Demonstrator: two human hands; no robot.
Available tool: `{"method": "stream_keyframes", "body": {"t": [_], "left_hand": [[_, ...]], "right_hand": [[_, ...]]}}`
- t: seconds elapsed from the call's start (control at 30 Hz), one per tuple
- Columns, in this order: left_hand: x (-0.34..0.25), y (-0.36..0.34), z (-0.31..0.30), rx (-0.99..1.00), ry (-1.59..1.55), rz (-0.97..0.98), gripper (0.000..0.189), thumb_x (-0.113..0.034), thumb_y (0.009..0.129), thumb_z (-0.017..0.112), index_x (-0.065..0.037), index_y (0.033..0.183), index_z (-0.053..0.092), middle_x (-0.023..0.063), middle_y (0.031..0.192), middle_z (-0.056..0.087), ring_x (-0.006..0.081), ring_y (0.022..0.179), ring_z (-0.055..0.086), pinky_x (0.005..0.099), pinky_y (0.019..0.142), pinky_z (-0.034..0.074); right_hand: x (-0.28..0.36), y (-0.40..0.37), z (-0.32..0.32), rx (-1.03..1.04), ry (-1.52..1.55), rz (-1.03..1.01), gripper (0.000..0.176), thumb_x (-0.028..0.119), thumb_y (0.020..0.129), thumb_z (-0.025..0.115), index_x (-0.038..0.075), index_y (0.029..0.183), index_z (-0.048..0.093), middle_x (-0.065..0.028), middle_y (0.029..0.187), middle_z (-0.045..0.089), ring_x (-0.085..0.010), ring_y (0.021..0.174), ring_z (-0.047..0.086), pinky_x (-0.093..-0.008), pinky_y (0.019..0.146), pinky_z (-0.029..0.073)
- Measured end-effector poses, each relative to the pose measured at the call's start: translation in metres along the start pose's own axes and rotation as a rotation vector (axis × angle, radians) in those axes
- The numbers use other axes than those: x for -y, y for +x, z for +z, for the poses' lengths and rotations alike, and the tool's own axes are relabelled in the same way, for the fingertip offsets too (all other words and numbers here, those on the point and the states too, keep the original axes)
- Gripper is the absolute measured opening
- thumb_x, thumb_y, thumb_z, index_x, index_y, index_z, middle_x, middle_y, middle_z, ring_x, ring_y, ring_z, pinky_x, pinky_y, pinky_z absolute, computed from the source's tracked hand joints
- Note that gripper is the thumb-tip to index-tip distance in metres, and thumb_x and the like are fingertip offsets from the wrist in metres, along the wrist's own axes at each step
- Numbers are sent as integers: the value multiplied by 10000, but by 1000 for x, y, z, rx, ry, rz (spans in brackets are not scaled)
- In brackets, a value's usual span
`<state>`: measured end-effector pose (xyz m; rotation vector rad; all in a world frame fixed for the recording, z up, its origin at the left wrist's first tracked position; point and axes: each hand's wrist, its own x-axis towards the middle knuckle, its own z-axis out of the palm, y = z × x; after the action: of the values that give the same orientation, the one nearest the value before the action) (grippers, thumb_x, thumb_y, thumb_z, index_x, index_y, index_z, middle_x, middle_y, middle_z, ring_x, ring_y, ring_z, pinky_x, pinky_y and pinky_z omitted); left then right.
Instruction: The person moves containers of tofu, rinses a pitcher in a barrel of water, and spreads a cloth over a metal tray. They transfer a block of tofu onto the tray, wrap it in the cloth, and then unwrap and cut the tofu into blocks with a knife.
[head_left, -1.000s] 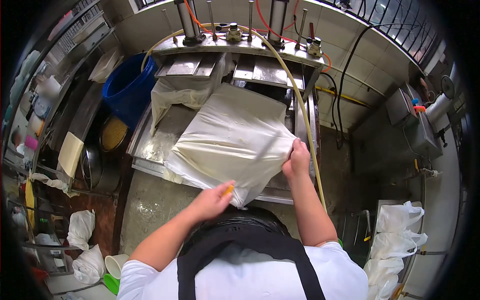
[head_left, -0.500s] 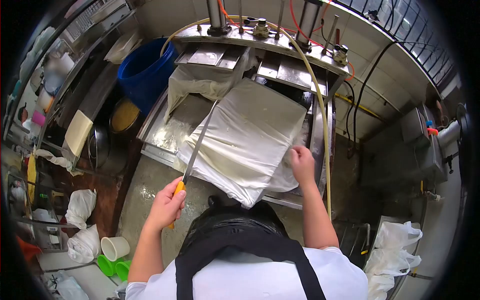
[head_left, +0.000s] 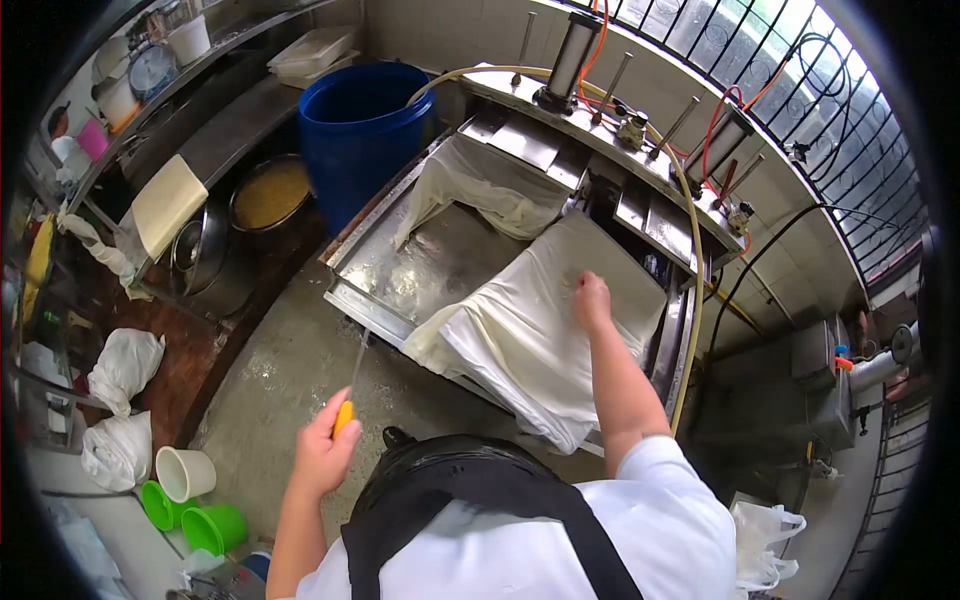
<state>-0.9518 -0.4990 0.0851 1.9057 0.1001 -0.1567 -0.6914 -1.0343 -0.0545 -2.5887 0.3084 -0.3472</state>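
Left hand (head_left: pixel 325 452): clenched round the orange handle of a knife (head_left: pixel 343 415). It is held low beside the apron, over the concrete floor. The thin blade is pointed up and away, toward the near corner of the tray (head_left: pixel 385 295). The blade is blurred and its tip is not made out.

Right hand (head_left: pixel 592 297): the arm is stretched forward and the hand is laid on top of the slab (head_left: pixel 530 345), near its far edge. The fingers are curled. Whether cloth is pinched cannot be told.

Slab: wrapped in white cloth and laid tilted across the right part of the tray. Its near corner is hung over the front rim, toward the person.

Containers:
- Tray: shallow steel, wet, with white residue on the bare left part. A loose cloth (head_left: pixel 480 185) is heaped at the far end, under the press.
- Barrel (head_left: pixel 360 140): blue, open-topped, stood just left of the tray. Its contents are not made out.
- Pot (head_left: pixel 268 192): open, set left of the barrel and filled with something yellow.
- Lidded pot (head_left: pixel 198 248): steel, set just beside the open one. Its contents are hidden.
- White cup (head_left: pixel 185 472) and green cups (head_left: pixel 215 527): grouped at lower left. Their insides are not made out.
- Bags (head_left: pixel 122 365): white, knotted shut, piled near the cups.

A pale board (head_left: pixel 166 205) is propped above the lidded pot. A hose (head_left: pixel 690 300) is run from the press down the tray's right side.
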Motion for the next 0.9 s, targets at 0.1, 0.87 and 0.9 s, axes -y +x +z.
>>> {"method": "stream_keyframes", "body": {"t": [0.1, 0.87, 0.9], "left_hand": [[47, -2, -44, -81, 25, -87, 558, -167, 981, 681, -38, 1506, 540, 103, 1049, 725, 184, 959, 669, 351, 903, 538], [41, 171, 63, 190, 122, 37, 394, -241, 941, 760, 52, 1179, 646, 162, 962, 717, 218, 847, 681, 363, 779, 543], [34, 185, 88, 226, 40, 83, 381, -255, 938, 754, 49, 1143, 649, 181, 988, 720, 253, 881, 692, 386, 802, 544]], "right_hand": [[16, 15, 16, -44, -123, 127, 212, 169, 951, 600, 34, 1015, 751, -251, 1107, 735, -436, 1046, 695, -506, 920, 555], [-149, -181, -82, -235, 182, 678, 518, 455, 946, 700, -17, 1160, 681, -239, 1059, 733, -399, 987, 698, -470, 899, 543], [-114, -191, -51, -308, -11, 720, 570, 471, 953, 702, -39, 1205, 680, -244, 1100, 737, -387, 1035, 705, -461, 924, 539]]}}
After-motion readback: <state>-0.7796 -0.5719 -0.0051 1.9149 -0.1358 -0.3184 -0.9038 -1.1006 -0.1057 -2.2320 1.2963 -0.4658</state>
